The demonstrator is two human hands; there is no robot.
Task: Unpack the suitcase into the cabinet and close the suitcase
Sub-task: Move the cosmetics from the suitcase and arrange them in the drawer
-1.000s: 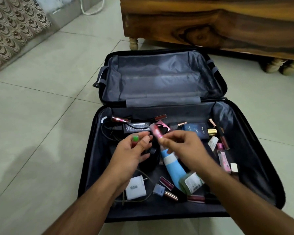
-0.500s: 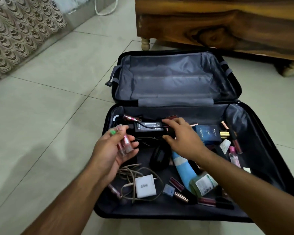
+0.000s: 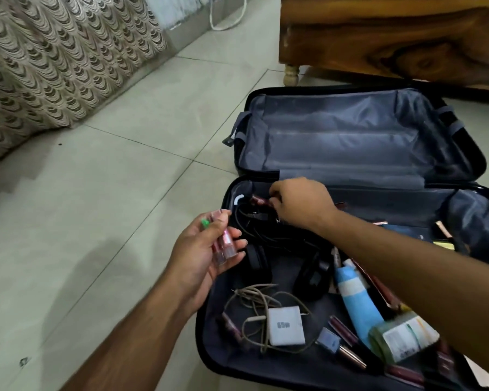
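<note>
Head view: right hand (image 3: 299, 201) shifted from the black adapter toward the far-left corner of the suitcase (image 3: 359, 131), fingers pinching a dark lip-gloss tube (image 3: 261, 201). Left hand (image 3: 206, 249) at the left edge, fingers curled round gathered tubes (image 3: 223, 244). Unpacking barely begun; cabinet unseen.

Two bare forearms enter from the lower edge of the frame, sleeveless as far as visible, with the left hand (image 3: 206, 249) and right hand (image 3: 302, 203) ungloved and ringless.
</note>
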